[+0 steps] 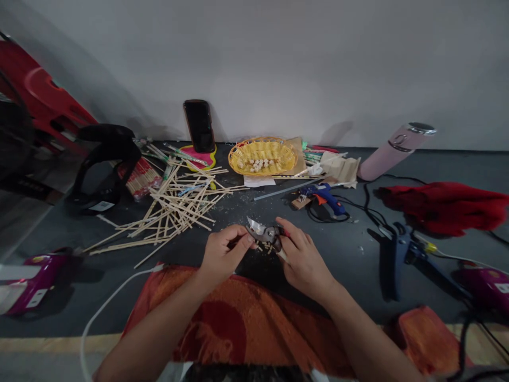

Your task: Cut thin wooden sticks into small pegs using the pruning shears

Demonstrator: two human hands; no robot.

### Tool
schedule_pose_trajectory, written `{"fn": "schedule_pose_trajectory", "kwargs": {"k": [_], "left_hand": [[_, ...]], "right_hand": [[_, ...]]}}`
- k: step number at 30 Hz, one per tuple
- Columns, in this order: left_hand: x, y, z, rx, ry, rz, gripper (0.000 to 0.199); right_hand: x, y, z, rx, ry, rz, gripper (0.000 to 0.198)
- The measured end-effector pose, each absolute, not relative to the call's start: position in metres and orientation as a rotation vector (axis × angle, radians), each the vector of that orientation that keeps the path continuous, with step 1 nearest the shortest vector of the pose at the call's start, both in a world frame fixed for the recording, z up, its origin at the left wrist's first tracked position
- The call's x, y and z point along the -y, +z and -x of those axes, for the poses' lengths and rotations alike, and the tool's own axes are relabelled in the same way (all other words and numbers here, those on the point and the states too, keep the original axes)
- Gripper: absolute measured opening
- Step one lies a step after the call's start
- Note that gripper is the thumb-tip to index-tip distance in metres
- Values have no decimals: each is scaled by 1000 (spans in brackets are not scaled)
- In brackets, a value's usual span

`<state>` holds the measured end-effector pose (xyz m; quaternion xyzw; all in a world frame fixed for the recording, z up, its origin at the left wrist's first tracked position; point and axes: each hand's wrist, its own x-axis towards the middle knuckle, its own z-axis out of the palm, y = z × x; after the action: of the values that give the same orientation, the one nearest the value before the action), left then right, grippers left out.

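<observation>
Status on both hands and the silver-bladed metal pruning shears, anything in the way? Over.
Right hand gripping the shears. Left hand at the blade end, hold unclear. Small pale stick pieces beneath; blue plastic glue gun beyond, to the right.

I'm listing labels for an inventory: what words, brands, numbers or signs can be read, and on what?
No text can be read.
Left purple device: white label, too small.
Right purple device: pale label, too small.
Black object at left: white sticker, blurred.
Pink bottle: emblem, too small.
Dark bar, far left: faint marks, unreadable.
</observation>
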<state>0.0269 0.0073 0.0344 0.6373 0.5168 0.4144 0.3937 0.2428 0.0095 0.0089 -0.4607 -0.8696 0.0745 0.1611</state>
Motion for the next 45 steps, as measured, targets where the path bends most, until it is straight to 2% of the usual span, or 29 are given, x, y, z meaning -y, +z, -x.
{"fn": "schedule_pose_trajectory", "kwargs": {"k": [6,10,12,23,31,35,45], "left_hand": [[-6,35,-28,-1301,1032,-1658,24],[-4,34,-30,-1289,1048,-1674,24],[-3,34,-30,-1289,1036,-1683,25],[1,39,-31,-1266,1013,-1682,27],[-6,32,-27,-1150,918,-1496,33],[-10,29,-24,-954,815,-1245,29],[-12,29,-24,-932,802,-1111,32]], "right_hand": [[-11,-1,-244,2345,294,1290,32],[-14,-5,-244,2254,354,1269,63],[-14,-4,-243,2316,379,1320,71],[-10,4,-242,2356,335,1444,57],[-16,4,-247,2425,304,1411,64],[-17,4,-248,2451,350,1352,70],[-13,1,-247,2412,370,1406,60]]}}
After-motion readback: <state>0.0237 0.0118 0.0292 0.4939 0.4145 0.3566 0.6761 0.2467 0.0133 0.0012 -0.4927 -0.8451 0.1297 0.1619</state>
